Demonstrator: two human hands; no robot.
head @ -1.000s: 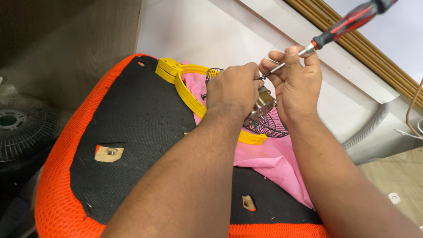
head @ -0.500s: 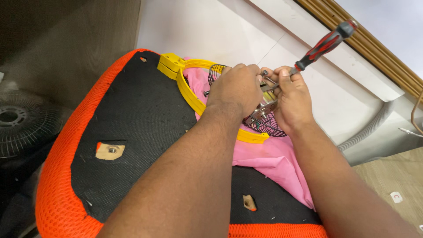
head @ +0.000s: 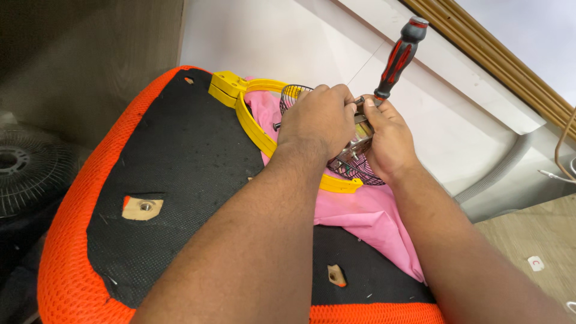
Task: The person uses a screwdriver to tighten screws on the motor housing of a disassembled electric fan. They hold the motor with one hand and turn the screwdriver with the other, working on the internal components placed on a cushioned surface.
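White sloped wall panel [head: 288,42] behind, wood-look floor [head: 528,240] at lower right, grey corrugated hose [head: 498,171] along the wall base.

Largest item: upturned seat cushion [head: 66,258], orange mesh border, black fabric underside [head: 174,180] with bolt holes through torn patches. Serves as the work surface.

At far left, partly in shadow: dark round fan grille [head: 24,165] on the floor.

On the cushion: pink cloth [head: 372,216], spread from the centre toward the lower right. Over the cloth: yellow plastic ring [head: 258,129], lying flat, hinged block at its upper left end.

Inside the ring, above the cloth: small motor unit with dark wire guard [head: 354,168], largely hidden by both hands; exact form not determinable.

Left hand [head: 318,120]: closed over the top of the motor unit, fingers curled, grip firm, steadying it from the left.

Right hand [head: 390,141]: closed around the right side of the motor unit and around the lower shaft of the screwdriver [head: 402,51]. Tip contact point hidden between the hands.

Key relation: screwdriver long axis running steeply up and slightly right from the motor unit, red-and-black handle free above the right hand. Motor unit directly below and between both grips; right hand nearer the tool, left hand nearer the guard.
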